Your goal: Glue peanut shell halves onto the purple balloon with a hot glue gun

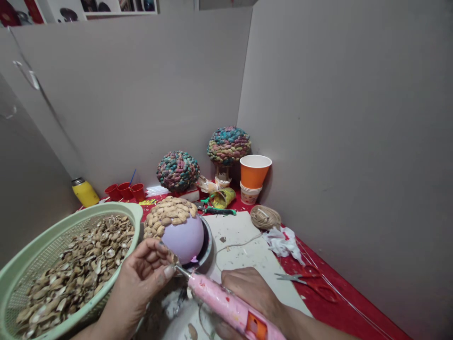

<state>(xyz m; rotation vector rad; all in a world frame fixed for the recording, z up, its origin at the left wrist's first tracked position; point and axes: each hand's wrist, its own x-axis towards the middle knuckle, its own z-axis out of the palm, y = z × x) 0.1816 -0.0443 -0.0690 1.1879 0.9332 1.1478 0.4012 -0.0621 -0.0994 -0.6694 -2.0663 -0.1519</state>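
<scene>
My left hand (146, 269) pinches a small peanut shell (175, 259) between thumb and fingertips, its fingers closed. My right hand (249, 293) is wrapped round a pink glue gun (222, 302), whose metal nozzle meets the shell. Just beyond my left hand, a lilac balloon (186, 237) rests in a dark, silver-rimmed bowl (208, 243). Peanut shells (171, 211) cover the balloon's top and left side, and its pink knot faces right and down. A green basket (136, 218) of loose shells stands at the left.
Two multicoloured shell balls (178, 171) stand at the back, near red cups (124, 191), a yellow bottle (85, 192) and an orange cup (255, 172). Twine (265, 217), crumpled tissue (285, 243) and red-handled scissors (311, 281) lie on the right. Grey panels enclose the table.
</scene>
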